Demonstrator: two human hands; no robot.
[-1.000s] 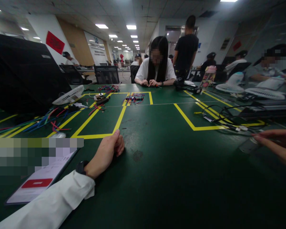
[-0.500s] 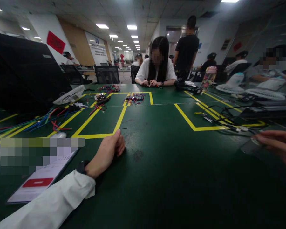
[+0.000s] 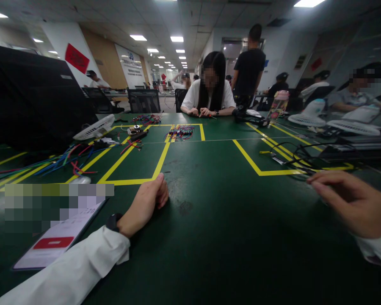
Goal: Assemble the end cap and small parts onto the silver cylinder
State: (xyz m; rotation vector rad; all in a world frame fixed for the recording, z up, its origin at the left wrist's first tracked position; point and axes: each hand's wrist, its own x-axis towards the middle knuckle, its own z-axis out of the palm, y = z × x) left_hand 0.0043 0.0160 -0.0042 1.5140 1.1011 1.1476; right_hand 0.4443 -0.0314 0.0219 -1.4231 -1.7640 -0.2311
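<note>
My left hand [image 3: 147,202] rests on the green table [image 3: 228,237] in a loose fist, thumb on top. Nothing shows inside it. A lit phone or tablet screen [image 3: 52,256] lies to its left, partly pixelated. My right hand [image 3: 352,201] hovers at the right with thumb and fingertips drawn together. Whatever those fingertips may hold is hidden. Just beyond them lies a tangle of black cables [image 3: 292,154] with a small white tag.
Yellow tape [image 3: 279,173] marks boxes on the table. Coloured wires [image 3: 60,161], a white fan [image 3: 95,127], a small motor [image 3: 134,129] and wired boards [image 3: 180,132] lie left and centre. A dark monitor [image 3: 34,97] stands left. Someone [image 3: 209,95] sits opposite.
My right hand has moved left and further into view, near the cables. The translucent grey thing seen at its fingertips before no longer shows. My left hand stays put.
</note>
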